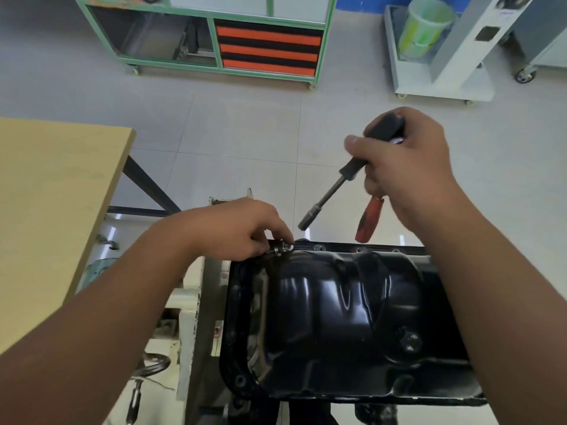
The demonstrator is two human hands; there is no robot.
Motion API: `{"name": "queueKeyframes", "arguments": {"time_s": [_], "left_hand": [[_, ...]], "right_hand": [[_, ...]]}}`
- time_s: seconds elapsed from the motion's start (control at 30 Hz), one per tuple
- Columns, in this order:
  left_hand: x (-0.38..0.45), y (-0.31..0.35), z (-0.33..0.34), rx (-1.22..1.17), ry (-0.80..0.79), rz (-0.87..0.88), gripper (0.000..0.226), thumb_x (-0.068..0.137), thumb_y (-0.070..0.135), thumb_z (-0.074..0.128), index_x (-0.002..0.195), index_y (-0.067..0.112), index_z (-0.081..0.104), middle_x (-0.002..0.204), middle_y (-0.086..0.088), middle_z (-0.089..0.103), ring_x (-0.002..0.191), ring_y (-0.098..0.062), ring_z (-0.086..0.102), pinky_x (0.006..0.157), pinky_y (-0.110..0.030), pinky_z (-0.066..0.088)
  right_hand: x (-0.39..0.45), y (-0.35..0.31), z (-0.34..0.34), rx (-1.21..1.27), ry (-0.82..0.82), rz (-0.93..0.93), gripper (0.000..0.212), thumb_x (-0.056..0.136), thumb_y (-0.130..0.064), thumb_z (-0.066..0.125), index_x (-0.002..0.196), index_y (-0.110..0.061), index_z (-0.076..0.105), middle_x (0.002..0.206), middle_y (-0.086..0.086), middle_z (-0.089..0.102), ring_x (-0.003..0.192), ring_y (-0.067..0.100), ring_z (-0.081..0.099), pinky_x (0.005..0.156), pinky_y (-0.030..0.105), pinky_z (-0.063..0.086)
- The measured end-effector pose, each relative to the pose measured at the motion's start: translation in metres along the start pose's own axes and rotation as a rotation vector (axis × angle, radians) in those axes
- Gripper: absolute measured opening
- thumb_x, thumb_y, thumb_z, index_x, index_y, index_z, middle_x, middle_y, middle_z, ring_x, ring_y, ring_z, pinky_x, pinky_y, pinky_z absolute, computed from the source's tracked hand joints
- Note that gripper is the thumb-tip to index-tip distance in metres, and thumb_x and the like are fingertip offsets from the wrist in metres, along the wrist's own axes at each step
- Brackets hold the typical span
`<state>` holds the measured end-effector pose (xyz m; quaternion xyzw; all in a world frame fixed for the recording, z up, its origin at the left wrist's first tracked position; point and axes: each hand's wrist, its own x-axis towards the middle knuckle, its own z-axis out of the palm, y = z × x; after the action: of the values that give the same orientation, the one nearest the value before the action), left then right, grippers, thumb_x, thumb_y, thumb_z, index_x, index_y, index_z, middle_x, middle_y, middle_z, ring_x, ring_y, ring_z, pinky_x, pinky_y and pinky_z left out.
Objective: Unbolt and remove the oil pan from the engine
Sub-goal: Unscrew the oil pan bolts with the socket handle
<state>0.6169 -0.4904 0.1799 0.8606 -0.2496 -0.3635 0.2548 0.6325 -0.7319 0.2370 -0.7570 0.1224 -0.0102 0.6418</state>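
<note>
Wooden counter [55, 191] is standing at far left. Left hand [236, 230] is pinching a loosened bolt [280, 248] at the far flange of the black oil pan [331, 317], probably lifting it out. Right hand [408, 167] is gripping the socket driver [331, 191], holding it clear; a red handle [369, 219] is hanging beneath it.

The oil pan [337, 317] lies below and nearer than both hands, and the fingertips [283, 237] of the left hand [233, 228] sit on a bolt [280, 248] at its far left flange corner. The nut driver [334, 182] slants down and leftward out of the fingers of the right hand [408, 167], its socket end hanging just right of and above the left fingertips, apart from the flange. A red-handled tool [369, 220] hangs under the right fingers, its lower end just above the far flange; a table [46, 210] stands left of the left hand, and a cabinet [214, 38] well beyond both.
</note>
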Motion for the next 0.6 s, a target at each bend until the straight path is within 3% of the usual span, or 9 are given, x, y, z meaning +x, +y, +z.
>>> {"name": "queueKeyframes", "arguments": {"time_s": [0.1,0.23,0.47,0.6], "left_hand": [[0.007,0.006,-0.004,0.242,-0.103,0.065,0.075,0.091,-0.006,0.055,0.139,0.051,0.057,0.123,0.015,0.054,0.093,0.004,0.062,0.082,-0.027,0.053],[0.027,0.02,-0.004,0.56,-0.152,0.189,0.062,0.092,0.0,0.058,0.136,0.044,0.063,0.115,0.005,0.056,0.091,-0.01,0.048,0.062,-0.02,0.035],[0.024,0.009,-0.006,0.617,-0.106,0.272,0.044,0.091,0.007,0.062,0.125,0.031,0.074,0.105,0.005,0.056,0.089,-0.008,0.044,0.072,-0.031,0.048],[0.019,0.001,-0.001,0.626,-0.043,0.319,0.036,0.094,0.007,0.059,0.121,0.025,0.074,0.106,0.005,0.052,0.086,-0.009,0.042,0.058,-0.021,0.032]], "right_hand": [[0.007,-0.001,-0.007,0.129,0.055,0.032,0.031,0.082,-0.003,0.078,0.082,-0.011,0.049,0.064,0.007,0.044,0.037,0.014,0.034,0.045,0.025,0.028],[0.01,0.0,-0.011,0.189,0.079,0.052,0.032,0.085,0.001,0.075,0.085,-0.01,0.044,0.077,0.014,0.043,0.04,0.014,0.027,0.046,0.025,0.025],[0.011,0.001,-0.01,0.176,0.084,0.05,0.032,0.084,0.001,0.075,0.086,-0.01,0.045,0.07,0.009,0.043,0.041,0.015,0.027,0.046,0.026,0.026],[0.011,0.0,-0.01,0.165,0.096,0.042,0.032,0.085,0.001,0.075,0.086,-0.009,0.044,0.068,0.008,0.044,0.04,0.015,0.028,0.046,0.025,0.026]]}}
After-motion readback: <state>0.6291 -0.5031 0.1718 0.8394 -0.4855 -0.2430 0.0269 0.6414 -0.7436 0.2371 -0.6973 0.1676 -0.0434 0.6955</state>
